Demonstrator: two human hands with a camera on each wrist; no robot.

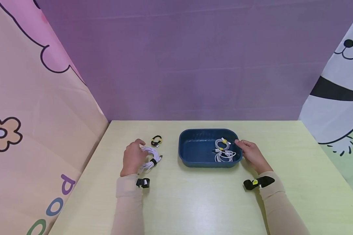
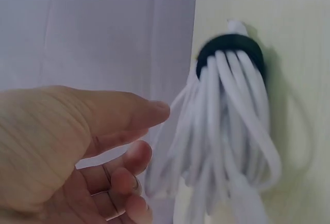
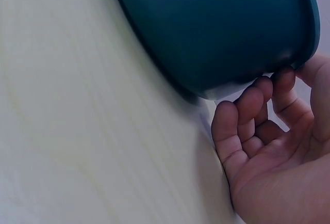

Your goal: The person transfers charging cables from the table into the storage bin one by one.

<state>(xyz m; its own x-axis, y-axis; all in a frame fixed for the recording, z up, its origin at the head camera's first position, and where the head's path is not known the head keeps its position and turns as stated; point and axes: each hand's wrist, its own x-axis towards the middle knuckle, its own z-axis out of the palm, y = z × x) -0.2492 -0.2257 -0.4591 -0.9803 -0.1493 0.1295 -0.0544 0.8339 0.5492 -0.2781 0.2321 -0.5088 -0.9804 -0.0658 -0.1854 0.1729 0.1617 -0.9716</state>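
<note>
My left hand (image 1: 133, 157) is beside a thick coil of white cable (image 1: 153, 159) bound by a black strap, left of a dark blue tub (image 1: 195, 163). In the left wrist view, thumb and loosely bent fingers stand apart from the white strands, with nothing between them. My right hand (image 1: 253, 156) pinches the tub's right end, thumb at the rim and fingertips against the outer wall (image 3: 221, 33). Inside the tub, toward its right side, lie a cable coil with a yellow tie (image 1: 222, 144) and a white cable coil (image 1: 225, 156).
A small black-and-yellow coiled cable (image 1: 156, 141) lies behind the white coil. The pale wooden table (image 1: 194, 199) meets a purple backdrop (image 1: 176, 65) at the rear, with printed cloth panels on both sides.
</note>
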